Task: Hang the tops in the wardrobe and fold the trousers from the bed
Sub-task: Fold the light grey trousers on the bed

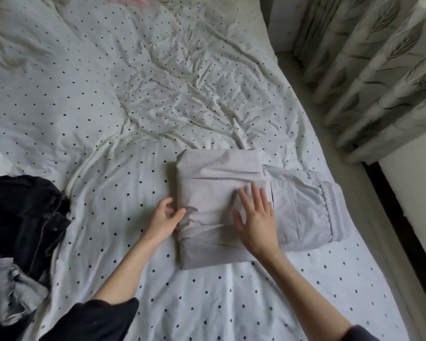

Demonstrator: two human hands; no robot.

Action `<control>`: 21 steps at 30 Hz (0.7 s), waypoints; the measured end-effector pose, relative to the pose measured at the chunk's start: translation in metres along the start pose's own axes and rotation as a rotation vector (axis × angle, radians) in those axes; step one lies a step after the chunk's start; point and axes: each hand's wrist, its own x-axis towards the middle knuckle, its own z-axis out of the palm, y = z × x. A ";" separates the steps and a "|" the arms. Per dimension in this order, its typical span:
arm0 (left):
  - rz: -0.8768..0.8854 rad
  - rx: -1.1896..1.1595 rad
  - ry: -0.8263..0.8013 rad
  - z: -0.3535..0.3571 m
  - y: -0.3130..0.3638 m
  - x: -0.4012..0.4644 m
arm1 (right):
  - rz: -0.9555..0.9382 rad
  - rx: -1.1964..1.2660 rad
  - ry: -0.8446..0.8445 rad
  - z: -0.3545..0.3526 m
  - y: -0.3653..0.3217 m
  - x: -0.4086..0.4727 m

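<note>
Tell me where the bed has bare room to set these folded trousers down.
Bare sheet lies beyond the pale trousers, and nearer you between the two forearms. It is crowded at the left edge, where dark clothes are piled. The left hand pinches the trousers; the right hand presses them flat.

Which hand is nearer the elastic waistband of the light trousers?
Right. The right hand lies flat on the folded light trousers, just short of the waistband. The left hand grips the fold's opposite edge.

Matt pale cloth trousers (221, 207) lie on creased, dotted cotton-like sheet (133, 119).
</note>
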 end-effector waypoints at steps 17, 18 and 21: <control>0.211 -0.139 -0.044 -0.050 0.041 -0.020 | 0.034 0.377 -0.347 0.014 -0.051 0.006; 0.229 -0.109 -0.016 -0.060 0.047 -0.020 | 0.027 0.442 -0.379 0.014 -0.060 0.010; 0.297 -0.035 0.064 -0.088 0.070 -0.024 | 0.023 0.738 -0.494 0.011 -0.085 0.020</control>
